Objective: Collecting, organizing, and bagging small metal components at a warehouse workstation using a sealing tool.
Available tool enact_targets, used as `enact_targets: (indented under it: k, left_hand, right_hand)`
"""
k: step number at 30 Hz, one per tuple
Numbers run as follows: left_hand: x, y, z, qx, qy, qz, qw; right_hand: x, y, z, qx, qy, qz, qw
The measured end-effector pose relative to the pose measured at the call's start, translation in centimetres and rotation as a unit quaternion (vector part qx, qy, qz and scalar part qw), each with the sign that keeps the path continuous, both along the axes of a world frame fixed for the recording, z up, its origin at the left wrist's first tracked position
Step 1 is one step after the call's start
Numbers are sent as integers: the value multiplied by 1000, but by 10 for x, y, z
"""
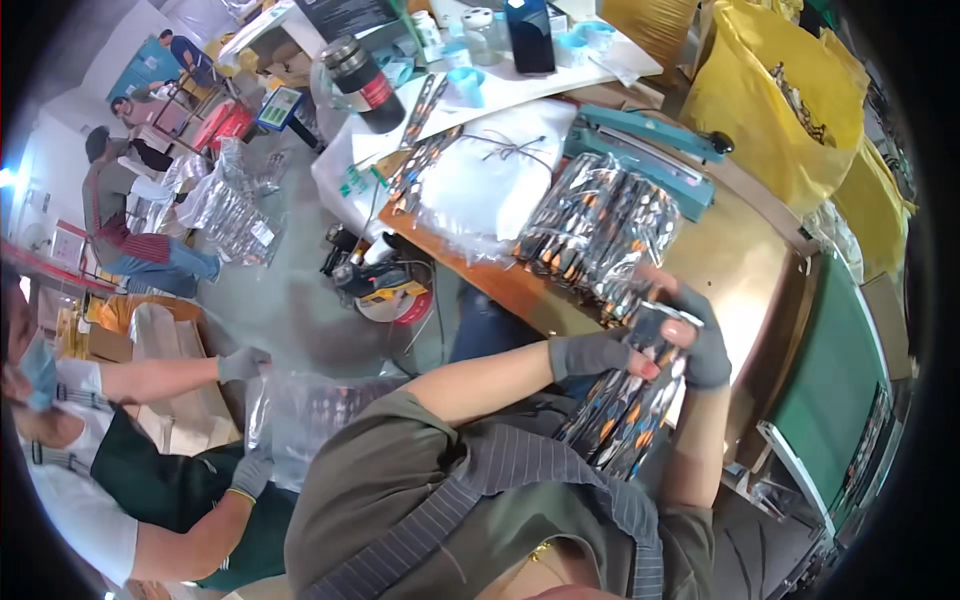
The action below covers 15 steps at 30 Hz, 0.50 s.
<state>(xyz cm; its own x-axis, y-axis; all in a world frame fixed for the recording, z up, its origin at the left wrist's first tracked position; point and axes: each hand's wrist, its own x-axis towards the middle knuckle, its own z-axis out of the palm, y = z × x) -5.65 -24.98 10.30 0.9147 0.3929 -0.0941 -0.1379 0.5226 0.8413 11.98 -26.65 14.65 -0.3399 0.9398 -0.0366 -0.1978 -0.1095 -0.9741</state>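
Observation:
My left hand [605, 357] and my right hand [700, 340], both in grey gloves with bare fingertips, close around the upper end of a bundle of dark patterned strips [622, 415]. The strips are long and flat, black with orange and white marks, and hang toward my apron. What exactly they are I cannot make out. Just beyond my hands, a pile of similar strips [600, 225] in glossy clear wrapping lies on the wooden table [500, 290]. Left of that pile is a stack of clear plastic bags [490, 185] with a dark tie on top.
A teal bag sealer [650, 160] stands behind the pile. Farther back, a white board [625, 65] carries a thermos [365, 85], a phone [529, 37] and small cups. Yellow sacks [770, 110] stand at right. A masked co-worker [150, 480] handles clear plastic at left.

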Motion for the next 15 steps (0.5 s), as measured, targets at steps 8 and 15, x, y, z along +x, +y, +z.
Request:
enact_targets:
  k: [8, 15]
  left_hand:
    - [-309, 170, -104, 471, 356, 168, 790]
    - [-254, 296, -99, 690, 372, 296, 547]
  right_hand:
    - [-13, -25, -46, -151, 99, -163, 970]
    - [-53, -8, -39, -51, 45, -152, 986]
